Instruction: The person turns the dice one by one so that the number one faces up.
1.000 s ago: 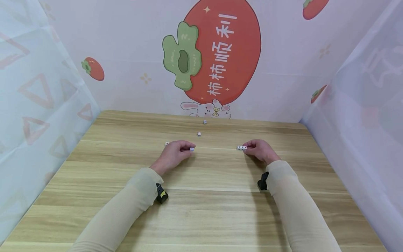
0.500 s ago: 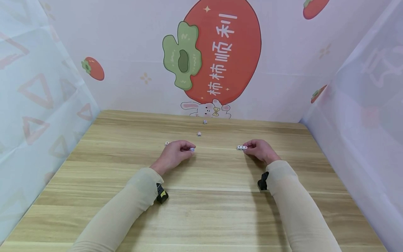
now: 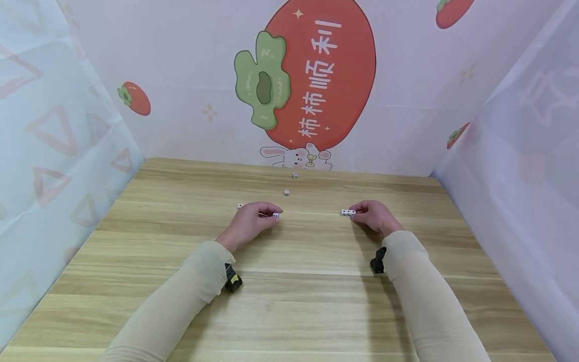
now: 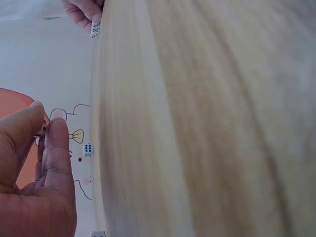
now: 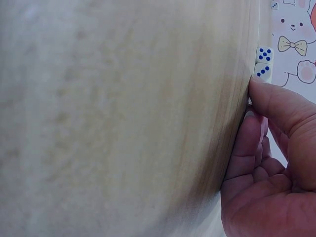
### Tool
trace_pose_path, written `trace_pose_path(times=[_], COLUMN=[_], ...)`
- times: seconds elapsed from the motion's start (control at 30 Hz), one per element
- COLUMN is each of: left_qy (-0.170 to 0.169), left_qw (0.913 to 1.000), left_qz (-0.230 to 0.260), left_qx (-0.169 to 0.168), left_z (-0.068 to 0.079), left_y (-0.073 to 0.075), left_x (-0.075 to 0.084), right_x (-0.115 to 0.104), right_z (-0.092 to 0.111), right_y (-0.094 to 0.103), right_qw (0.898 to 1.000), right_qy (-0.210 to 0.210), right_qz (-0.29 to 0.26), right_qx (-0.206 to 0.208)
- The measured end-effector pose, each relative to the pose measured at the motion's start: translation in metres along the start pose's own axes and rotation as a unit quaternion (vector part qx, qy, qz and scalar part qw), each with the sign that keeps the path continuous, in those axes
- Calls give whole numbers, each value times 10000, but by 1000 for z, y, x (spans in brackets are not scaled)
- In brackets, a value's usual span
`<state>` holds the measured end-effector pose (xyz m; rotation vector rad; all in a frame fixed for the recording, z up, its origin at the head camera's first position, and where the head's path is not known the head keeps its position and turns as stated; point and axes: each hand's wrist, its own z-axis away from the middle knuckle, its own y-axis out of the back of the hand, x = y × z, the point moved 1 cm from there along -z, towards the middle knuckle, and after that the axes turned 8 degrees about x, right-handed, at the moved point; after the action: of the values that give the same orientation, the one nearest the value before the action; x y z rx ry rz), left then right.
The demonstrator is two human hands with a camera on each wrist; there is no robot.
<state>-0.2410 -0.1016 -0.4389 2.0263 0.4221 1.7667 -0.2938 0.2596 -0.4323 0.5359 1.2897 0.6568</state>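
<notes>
In the head view, my left hand pinches a small white die between thumb and fingertips. The left wrist view shows this die mostly covered by the fingers, raised off the table. On the right, a short row of three white dice lies on the table, side by side. My right hand holds the right end of that row, thumb on the near side. From the right wrist, two dice of the row with blue pips stick out past the thumb; the end die is hidden by the fingers.
One loose die lies beyond the hands, and another die sits near the back wall. A third die is just behind my left hand. Printed cloth walls border the wooden table at back and sides.
The die in my left hand has turned between the fingers, so a different face shows. The right hand and the row of dice have stayed in place.
</notes>
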Motion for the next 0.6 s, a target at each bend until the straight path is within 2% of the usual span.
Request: trace_pose_path(times=[0.33,0.6], left_qy=[82,60], left_qw=[9999,9999], left_qz=[52,-131], left_qx=[-52,-38], left_z=[0,0], left_y=[0,0], left_x=[1,1], right_x=[1,1], right_z=[-1,0], right_y=[0,0], right_qw=[10000,9999], right_qy=[55,79], right_qz=[24,75], right_qx=[-6,-6])
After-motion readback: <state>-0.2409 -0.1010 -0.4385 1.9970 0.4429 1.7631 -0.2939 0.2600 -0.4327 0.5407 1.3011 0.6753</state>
